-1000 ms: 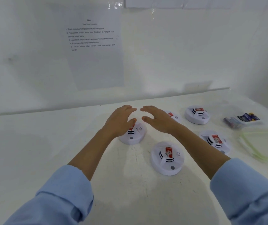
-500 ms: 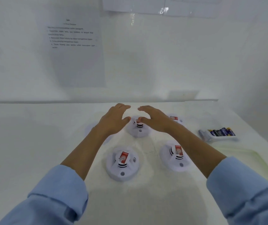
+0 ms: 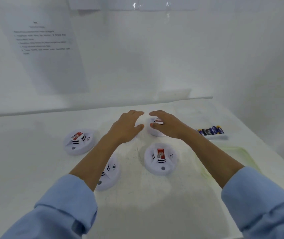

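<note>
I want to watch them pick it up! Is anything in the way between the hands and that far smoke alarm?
Nothing visible is. The right hand hovers over the far smoke detector, the left hand just beside it. The other smoke detectors lie nearer the person, out of the way.

No legible text.
Wall sheet print, red stickers on detectors, batteries: all too blurred.

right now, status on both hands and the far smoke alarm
Left hand and right hand open, flanking the far smoke alarm. Alarm on the table, not gripped. Nothing in the way.
</note>
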